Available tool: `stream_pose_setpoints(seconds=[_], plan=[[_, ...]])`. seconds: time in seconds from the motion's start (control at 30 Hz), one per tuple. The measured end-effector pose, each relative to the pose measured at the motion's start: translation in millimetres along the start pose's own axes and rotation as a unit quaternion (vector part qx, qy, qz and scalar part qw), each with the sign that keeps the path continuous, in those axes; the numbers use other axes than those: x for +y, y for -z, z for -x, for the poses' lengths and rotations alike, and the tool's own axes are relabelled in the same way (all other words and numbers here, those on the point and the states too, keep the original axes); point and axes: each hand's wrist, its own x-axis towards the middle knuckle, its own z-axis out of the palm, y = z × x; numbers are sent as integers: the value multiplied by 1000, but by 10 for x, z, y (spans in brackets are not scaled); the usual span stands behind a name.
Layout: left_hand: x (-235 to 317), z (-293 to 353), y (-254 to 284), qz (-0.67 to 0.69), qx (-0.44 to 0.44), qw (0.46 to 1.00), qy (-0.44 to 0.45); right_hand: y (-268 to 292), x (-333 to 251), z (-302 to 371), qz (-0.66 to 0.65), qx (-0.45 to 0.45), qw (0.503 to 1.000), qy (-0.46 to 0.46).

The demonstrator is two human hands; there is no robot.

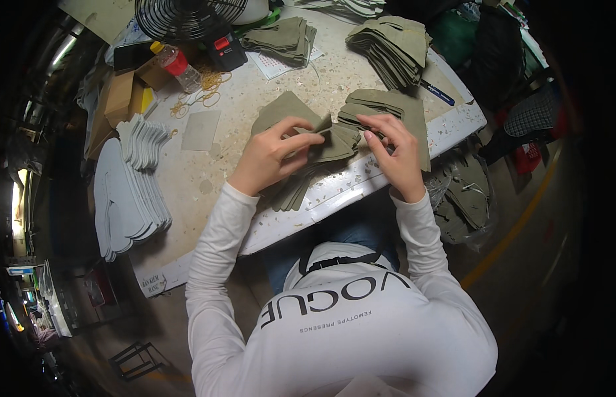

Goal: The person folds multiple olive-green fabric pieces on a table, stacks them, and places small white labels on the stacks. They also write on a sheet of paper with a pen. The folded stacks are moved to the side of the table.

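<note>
My left hand pinches the raised edge of an olive fabric piece between thumb and fingers. That piece belongs to a loose pile of cut pieces at the table's near edge, and part of it is hidden under the hand. More olive pieces fan out below my left wrist. My right hand hovers by a second olive stack, its fingers bent and the thumb a little apart from them. Nothing shows between those fingers. Between both hands lie the fanned ends of several olive pieces.
Stacked light-grey cut pieces stand at the left, near a cardboard box. A fan, a bottle and yellow bands are at the back left. Olive stacks and a blue pen-like tool lie at the back right.
</note>
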Motion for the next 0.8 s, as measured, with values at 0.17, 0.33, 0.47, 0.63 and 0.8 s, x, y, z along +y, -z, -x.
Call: stream_pose_setpoints(seconds=[0.17, 0.33, 0.47, 0.63, 0.8], plan=[[-24, 5, -37, -45, -13, 998, -37, -28, -58, -23, 2, -8, 1000, 6], [-53, 3, -62, -28, 27, 999, -16, -91, -36, -80, -58, -27, 998, 10], [-42, 12, 47, 60, 87, 994, 33, -275, 19, -207, -299, -133, 931, -164], [-77, 178, 252, 85, 145, 983, 73, -444, 122, -573, -263, -222, 928, -143], [-332, 337, 366, 117, 242, 956, 122, -604, 87, -727, -110, -288, 951, 2]])
